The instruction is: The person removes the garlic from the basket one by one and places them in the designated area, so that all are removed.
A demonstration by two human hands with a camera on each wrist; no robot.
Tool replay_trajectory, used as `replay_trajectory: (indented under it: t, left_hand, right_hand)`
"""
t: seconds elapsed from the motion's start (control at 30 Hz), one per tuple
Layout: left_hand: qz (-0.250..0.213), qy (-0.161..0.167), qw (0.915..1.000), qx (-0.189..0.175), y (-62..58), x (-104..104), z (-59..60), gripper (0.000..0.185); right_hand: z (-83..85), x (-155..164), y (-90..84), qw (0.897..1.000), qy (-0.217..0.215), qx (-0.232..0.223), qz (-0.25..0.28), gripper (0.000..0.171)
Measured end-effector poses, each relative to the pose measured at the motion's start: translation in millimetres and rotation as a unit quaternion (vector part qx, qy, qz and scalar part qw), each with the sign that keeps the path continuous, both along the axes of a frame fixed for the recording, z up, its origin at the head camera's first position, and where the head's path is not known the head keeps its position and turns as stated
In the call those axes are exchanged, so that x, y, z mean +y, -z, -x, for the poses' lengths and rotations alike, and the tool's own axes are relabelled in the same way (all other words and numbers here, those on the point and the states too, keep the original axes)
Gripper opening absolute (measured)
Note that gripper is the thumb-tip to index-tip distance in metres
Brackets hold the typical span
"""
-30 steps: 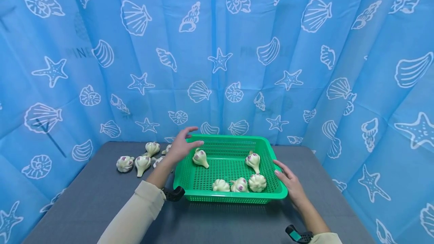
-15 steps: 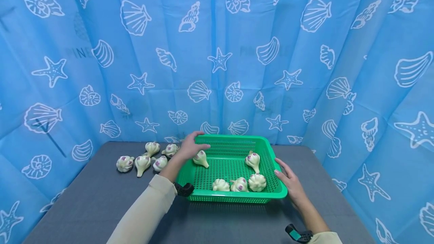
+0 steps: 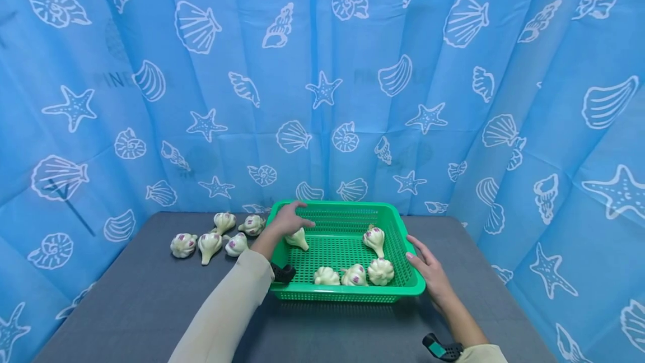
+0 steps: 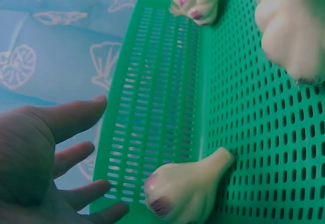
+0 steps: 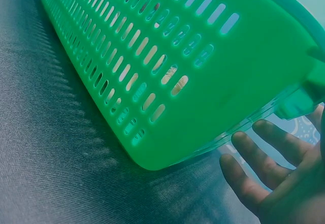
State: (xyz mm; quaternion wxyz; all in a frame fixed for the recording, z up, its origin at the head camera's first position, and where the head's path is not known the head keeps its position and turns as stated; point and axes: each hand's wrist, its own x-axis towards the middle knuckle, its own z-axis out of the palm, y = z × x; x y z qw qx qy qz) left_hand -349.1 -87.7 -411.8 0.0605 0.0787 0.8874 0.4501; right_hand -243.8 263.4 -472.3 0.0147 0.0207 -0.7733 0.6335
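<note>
A green plastic basket (image 3: 398, 240) stands on the grey table and holds several garlic bulbs. One bulb (image 3: 298, 238) lies near its far left corner, another (image 3: 375, 238) at the right, and three lie along the front (image 3: 354, 275). My left hand (image 3: 289, 219) hovers spread over the far left corner, just above that bulb (image 4: 183, 188), with its fingers (image 4: 76, 117) straight and holding nothing. My right hand (image 3: 427, 268) lies open against the basket's right rim, and its fingers (image 5: 254, 155) reach under the outer wall (image 5: 167, 71).
Several more garlic bulbs (image 3: 209, 243) lie in a cluster on the grey table (image 3: 126, 296) left of the basket. A blue shell-print curtain (image 3: 322, 71) closes in the back and both sides.
My left hand has moved right and nearer, from beside the basket to over its far left corner and the bulb there. The right hand has stayed at the right rim.
</note>
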Motion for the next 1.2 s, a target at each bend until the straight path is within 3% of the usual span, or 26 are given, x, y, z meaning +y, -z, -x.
replay_trajectory:
  t: [0.33, 0.67, 1.2]
  left_hand:
    - [0.052, 0.006, 0.9986, -0.012, 0.9, 3.1, 2.1, 0.059]
    - [0.072, 0.030, 0.9967, -0.021, 12.8, -1.0, 3.9, 0.058]
    - [0.154, 0.078, 0.9847, -0.025, 19.2, 3.4, 7.2, 0.050]
  right_hand:
    - [0.4, -0.3, 1.7, 1.000, 0.004, 0.009, 0.001, 0.056]
    - [0.3, -0.8, 1.0, 1.000, 0.005, -0.001, 0.004, 0.057]
    - [0.5, -1.5, 0.2, 1.000, 0.006, -0.005, 0.001, 0.057]
